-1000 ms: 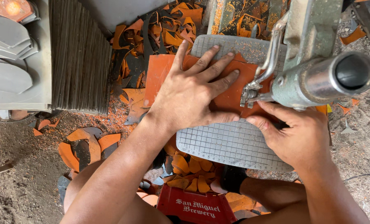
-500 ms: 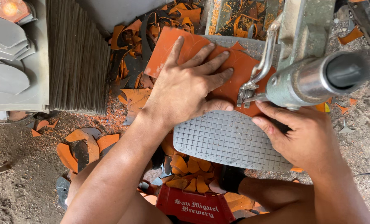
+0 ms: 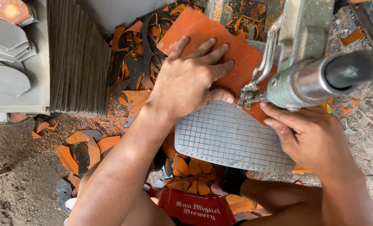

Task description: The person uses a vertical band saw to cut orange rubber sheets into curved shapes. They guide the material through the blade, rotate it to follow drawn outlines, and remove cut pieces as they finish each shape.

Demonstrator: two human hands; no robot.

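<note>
On the gridded metal cutting plate [image 3: 232,138], my left hand [image 3: 190,83] presses flat, fingers spread, on the thin orange rubber sheet [image 3: 207,37]; right hand [image 3: 312,138] pinches its near edge. Flexible, light, I judge; hold broadly.
</note>
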